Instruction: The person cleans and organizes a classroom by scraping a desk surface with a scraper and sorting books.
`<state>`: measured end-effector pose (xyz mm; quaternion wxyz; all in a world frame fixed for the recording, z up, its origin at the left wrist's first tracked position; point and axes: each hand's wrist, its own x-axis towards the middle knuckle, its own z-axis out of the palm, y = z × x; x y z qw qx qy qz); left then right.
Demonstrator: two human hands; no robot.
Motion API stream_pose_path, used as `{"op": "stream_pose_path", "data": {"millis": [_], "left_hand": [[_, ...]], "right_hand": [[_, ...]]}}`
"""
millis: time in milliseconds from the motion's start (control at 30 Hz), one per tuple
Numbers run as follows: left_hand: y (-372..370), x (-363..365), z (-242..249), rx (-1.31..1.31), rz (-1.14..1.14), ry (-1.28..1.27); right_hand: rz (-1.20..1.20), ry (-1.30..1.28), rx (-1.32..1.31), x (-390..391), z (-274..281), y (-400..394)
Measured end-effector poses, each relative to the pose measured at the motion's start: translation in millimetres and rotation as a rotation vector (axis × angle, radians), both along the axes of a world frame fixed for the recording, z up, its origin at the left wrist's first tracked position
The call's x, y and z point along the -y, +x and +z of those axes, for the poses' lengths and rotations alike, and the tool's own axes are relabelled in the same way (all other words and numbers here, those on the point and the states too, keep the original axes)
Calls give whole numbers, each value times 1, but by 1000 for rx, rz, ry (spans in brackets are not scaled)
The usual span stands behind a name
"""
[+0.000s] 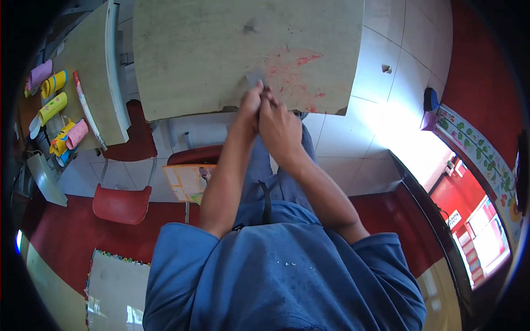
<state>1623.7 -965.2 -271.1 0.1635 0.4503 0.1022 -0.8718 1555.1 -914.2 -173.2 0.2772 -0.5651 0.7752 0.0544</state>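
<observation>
My left hand [252,103] and my right hand [280,128] are closed together over the near edge of a worn, pale tabletop [193,60]. Out from between their fingers sticks the flat grey blade of a scraper [254,78], touching or just above the surface. Its handle is mostly hidden by my fingers. Right beside the blade spreads a patch of red stain [292,71], with brighter streaks in places. A dark smudge [249,26] marks the wood farther up. The near edge of the top is chipped.
Red chairs [122,204] stand at left, one by my leg with an orange-edged printed sheet [187,181] on it. Another table [96,55] holds colourful rolled paper crafts [54,84]. White floor tiles [381,60] lie to the right, near a bright doorway [469,215].
</observation>
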Motion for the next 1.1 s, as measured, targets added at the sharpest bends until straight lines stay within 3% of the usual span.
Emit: {"op": "stream_pose_path", "data": {"millis": [67, 100, 167, 200, 233, 333, 433, 567, 667, 767, 833, 867, 900, 967, 1033, 1067, 1100], "left_hand": [[10, -52, -11, 18, -113, -84], [9, -54, -8, 27, -99, -49], [5, -55, -7, 34, -79, 25], [2, -28, -3, 54, -90, -35], [-4, 4, 0, 73, -96, -99], [-3, 5, -2, 56, -123, -77], [-8, 32, -9, 39, -163, -95], [-33, 74, -26, 10, -176, -268], [-42, 135, -6, -51, -66, -12], [-32, 62, -39, -48, -147, -262], [-26, 48, -41, -69, -153, -187], [-27, 43, -45, -83, -164, -141], [-31, 70, -29, -27, -144, -212], [-37, 131, -13, -56, -95, -68], [-48, 121, -8, 37, -170, -98], [-52, 115, -4, 81, -210, -121], [-57, 76, -17, 102, -308, -314]], "right_hand": [[-64, 56, 48, -34, 20, 10], [-100, 242, 45, -38, 27, 12], [-82, 37, 48, -31, 10, 11], [-71, -57, 49, -28, 1, 9], [-106, 78, 87, 8, 11, 4], [-73, 74, 70, 61, -11, 1], [-163, 99, 120, 32, 8, 3], [-92, -104, 53, 65, -2, -16], [-31, -17, 91, 117, -5, -31], [1, -248, -57, 43, -16, -19], [-12, -334, -96, 44, -17, -17], [-42, -328, -71, 52, -17, -17], [-77, -313, -46, 59, -10, -16], [-2, -141, 4, 109, -12, -27], [50, -71, 24, 117, -8, -38], [-39, -116, 25, 95, -3, -42], [-128, -153, 31, 58, 1, -45]]}}
